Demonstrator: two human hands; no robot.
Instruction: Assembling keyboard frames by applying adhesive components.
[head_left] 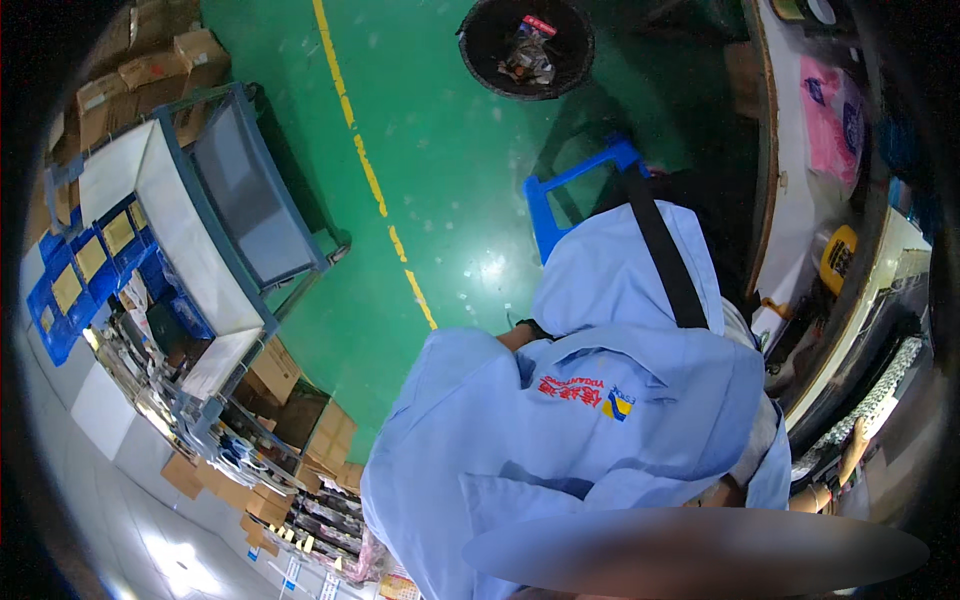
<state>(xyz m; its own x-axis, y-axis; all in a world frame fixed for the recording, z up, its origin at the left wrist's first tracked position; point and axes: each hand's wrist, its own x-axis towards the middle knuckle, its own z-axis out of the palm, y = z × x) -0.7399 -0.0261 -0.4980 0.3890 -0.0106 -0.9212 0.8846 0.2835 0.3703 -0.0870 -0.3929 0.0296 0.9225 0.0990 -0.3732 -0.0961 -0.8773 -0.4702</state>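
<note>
A light blue work jacket (560, 420) with a chest emblem fills the lower middle of the view. At its left side a small part of my left hand (519, 336) and wrist shows, with a dark band; the fingers are hidden behind the blue cloth (620, 270). A black strap (665, 260) runs across that cloth. Beyond it stands a blue plastic stool (580, 190). Far right, a skin-coloured shape (810, 498) shows beside the bench; whether it is my right hand is unclear, and no grip can be made out. A blurred patch covers the lower edge.
A black bin (527, 50) with scraps stands on the green floor (440, 130), which bears a yellow line (370, 180). At left are a grey-framed cart (240, 180) and cardboard boxes (150, 75). The right-hand bench holds a pink package (828, 120) and a yellow object (838, 260).
</note>
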